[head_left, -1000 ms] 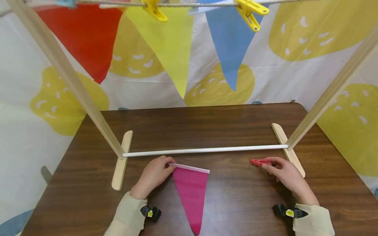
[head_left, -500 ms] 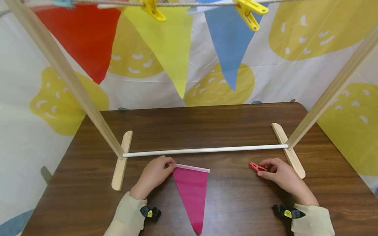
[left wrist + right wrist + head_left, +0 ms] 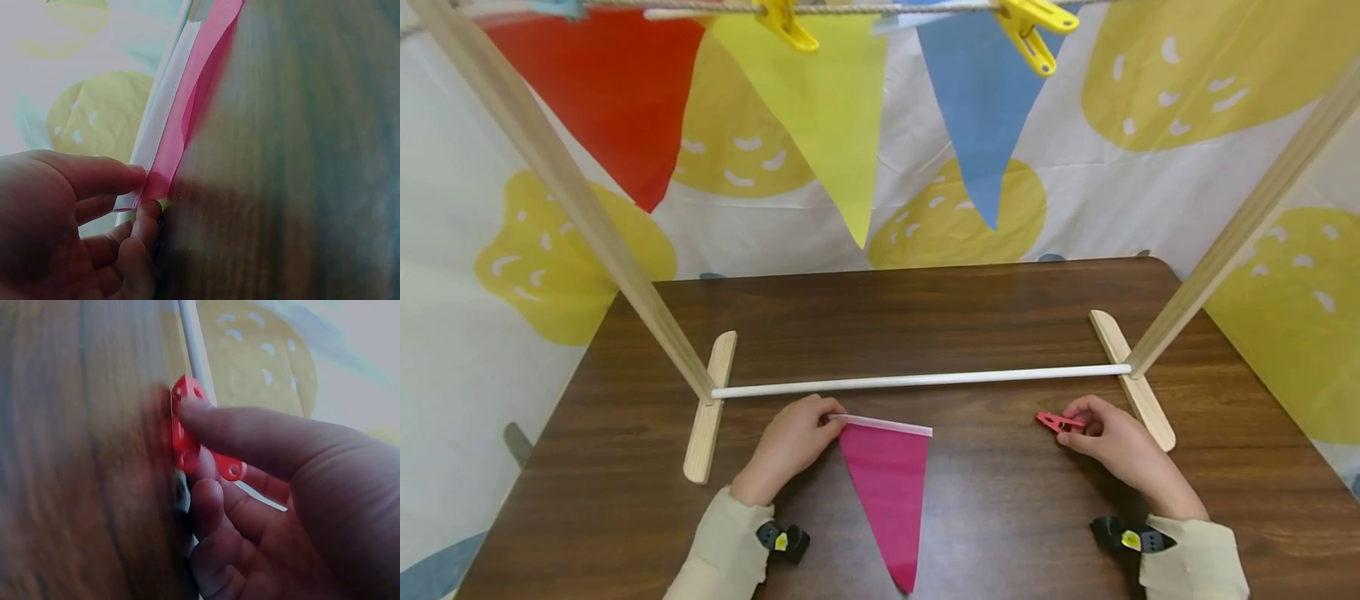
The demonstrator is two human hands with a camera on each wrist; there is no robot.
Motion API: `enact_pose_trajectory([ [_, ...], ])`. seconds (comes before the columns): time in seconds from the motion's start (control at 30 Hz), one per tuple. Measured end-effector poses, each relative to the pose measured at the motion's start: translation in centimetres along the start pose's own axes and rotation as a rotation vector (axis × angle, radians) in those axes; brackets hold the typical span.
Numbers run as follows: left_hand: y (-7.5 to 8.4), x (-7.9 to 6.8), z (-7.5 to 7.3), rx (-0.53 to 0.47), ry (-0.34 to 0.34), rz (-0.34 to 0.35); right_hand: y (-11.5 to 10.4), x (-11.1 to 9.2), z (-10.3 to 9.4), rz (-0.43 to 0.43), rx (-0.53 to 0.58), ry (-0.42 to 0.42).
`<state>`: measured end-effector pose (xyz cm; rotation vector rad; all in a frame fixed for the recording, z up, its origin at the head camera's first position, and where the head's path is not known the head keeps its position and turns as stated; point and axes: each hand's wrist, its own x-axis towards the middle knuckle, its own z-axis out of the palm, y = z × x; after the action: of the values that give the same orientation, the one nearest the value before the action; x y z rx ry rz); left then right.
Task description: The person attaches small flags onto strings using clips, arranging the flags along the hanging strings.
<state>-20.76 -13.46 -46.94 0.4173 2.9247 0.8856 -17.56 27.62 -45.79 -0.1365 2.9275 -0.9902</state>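
My left hand (image 3: 795, 442) pinches the left end of the white top band of a magenta pennant (image 3: 889, 483), thumb on one face and fingers on the other. The pennant's point hangs toward the near side of the table. In the left wrist view the pink cloth (image 3: 187, 100) runs away from the fingertips along its stitched band. At the right, my right hand (image 3: 1112, 437) holds a red clothespin (image 3: 1058, 422) between thumb and fingers. The right wrist view shows the thumb lying across the clothespin (image 3: 186, 440), its two handle ends pointing back toward the palm.
A white rod (image 3: 917, 381) joins the wooden feet of a frame, its left post (image 3: 602, 242) and right post (image 3: 1232, 242) leaning outward in view. Overhead, a rope carries red (image 3: 617, 92), yellow (image 3: 827, 100) and blue (image 3: 973, 108) pennants with yellow clothespins (image 3: 1030, 33).
The red clothespin has turned in my right fingers, from lying level to tilted with its handles toward the hand. My left hand and the magenta pennant stay nearly still.
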Motion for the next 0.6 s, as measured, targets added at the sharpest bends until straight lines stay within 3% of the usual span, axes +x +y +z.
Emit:
enact_pose_trajectory([
  [0.3, 0.10, 0.01, -0.04, 0.000, 0.000, 0.004, 0.23, 0.04, -0.10, -0.019, -0.018, 0.014],
  [0.6, 0.12, -0.01, -0.01, 0.001, 0.008, 0.009, 0.09, -0.05, -0.24, 0.062, 0.009, -0.015],
])
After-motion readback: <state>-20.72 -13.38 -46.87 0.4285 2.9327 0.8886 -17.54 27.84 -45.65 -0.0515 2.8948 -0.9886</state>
